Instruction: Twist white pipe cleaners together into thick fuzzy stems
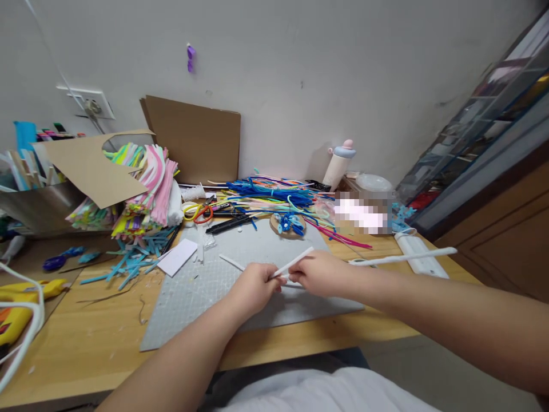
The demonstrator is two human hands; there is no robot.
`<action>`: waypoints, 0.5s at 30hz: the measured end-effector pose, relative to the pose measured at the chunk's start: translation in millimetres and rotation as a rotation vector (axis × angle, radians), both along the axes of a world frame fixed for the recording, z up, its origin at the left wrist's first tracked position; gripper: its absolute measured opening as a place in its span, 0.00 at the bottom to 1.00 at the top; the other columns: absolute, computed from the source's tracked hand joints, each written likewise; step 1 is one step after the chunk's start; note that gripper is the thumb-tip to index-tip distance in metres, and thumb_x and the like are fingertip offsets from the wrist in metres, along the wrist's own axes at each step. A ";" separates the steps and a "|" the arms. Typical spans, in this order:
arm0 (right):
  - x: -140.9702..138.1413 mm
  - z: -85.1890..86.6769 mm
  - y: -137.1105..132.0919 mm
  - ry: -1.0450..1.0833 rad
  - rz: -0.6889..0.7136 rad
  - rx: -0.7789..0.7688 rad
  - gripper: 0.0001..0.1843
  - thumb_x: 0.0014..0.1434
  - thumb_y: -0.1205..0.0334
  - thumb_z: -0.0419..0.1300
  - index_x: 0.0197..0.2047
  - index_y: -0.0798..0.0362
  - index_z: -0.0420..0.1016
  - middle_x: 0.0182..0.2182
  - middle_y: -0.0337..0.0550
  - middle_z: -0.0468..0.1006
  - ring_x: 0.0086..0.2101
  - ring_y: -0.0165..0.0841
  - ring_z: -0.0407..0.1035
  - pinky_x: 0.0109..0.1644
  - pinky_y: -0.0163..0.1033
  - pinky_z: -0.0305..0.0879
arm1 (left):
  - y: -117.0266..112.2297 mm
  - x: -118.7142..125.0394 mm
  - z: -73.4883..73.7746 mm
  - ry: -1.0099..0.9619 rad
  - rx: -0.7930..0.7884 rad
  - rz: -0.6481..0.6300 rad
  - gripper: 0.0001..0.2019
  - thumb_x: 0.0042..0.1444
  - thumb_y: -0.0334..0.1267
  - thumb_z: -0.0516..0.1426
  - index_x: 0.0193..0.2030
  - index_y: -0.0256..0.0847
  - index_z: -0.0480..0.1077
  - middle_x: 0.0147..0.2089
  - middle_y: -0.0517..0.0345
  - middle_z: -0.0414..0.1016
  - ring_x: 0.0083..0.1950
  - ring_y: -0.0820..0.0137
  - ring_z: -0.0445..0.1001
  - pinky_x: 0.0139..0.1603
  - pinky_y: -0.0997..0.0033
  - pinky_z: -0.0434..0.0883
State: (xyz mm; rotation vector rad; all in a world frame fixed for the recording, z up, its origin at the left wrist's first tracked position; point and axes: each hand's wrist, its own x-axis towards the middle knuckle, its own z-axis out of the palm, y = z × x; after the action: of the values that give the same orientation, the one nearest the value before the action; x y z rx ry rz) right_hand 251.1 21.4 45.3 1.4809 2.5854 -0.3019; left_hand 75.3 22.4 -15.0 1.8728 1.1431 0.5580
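Over the grey cutting mat (193, 309), both hands pinch a white fuzzy pipe cleaner (295, 261). My left hand (256, 286) is closed on it from the left, thumb and fingers together. Close beside it, my right hand (321, 273) is closed on it too, its fingertips almost meeting the left ones. A white length (407, 257) sticks out to the right beyond my right forearm; whether it is the same piece is hidden. Another thin white strip (231, 261) shows just behind my left hand. The fingers partly cover what lies between them.
Beyond the hands lie a round piece with blue decorations (288, 225), a black marker (229, 224), scissors (198, 213) and a heap of coloured pipe cleaners (274, 191). Fluffy bundles (150, 189) stand left, a yellow glue gun (21, 309) with its cord nearer. A bottle (338, 166) stands back right.
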 end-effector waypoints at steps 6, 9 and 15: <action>-6.3 6.0 -8.1 -0.028 0.009 0.023 0.16 0.61 0.58 0.49 0.35 0.50 0.78 0.32 0.44 0.80 0.33 0.35 0.72 0.32 0.35 0.56 | -7.9 2.5 6.3 0.038 0.135 -0.011 0.13 0.55 0.39 0.51 0.24 0.39 0.71 0.22 0.59 0.71 0.26 0.71 0.65 0.28 0.73 0.54; -9.0 6.2 -10.6 -0.049 -0.006 0.035 0.15 0.60 0.57 0.50 0.33 0.50 0.78 0.31 0.45 0.80 0.32 0.35 0.72 0.31 0.35 0.56 | -9.8 4.4 6.6 0.015 0.145 0.003 0.12 0.54 0.37 0.52 0.22 0.40 0.70 0.21 0.59 0.70 0.26 0.71 0.65 0.28 0.73 0.53; -4.0 4.6 -6.1 0.005 0.026 0.060 0.16 0.62 0.58 0.48 0.37 0.49 0.78 0.36 0.44 0.80 0.36 0.35 0.72 0.34 0.34 0.57 | -3.5 3.7 4.6 -0.083 0.026 0.025 0.12 0.53 0.40 0.53 0.21 0.39 0.68 0.21 0.60 0.68 0.27 0.71 0.64 0.29 0.73 0.54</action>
State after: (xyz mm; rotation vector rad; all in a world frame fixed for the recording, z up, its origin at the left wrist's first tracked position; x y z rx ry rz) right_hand 247.1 15.3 50.0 1.4667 2.6378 -0.2271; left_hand 79.0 18.9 -10.4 1.8426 1.1109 0.6607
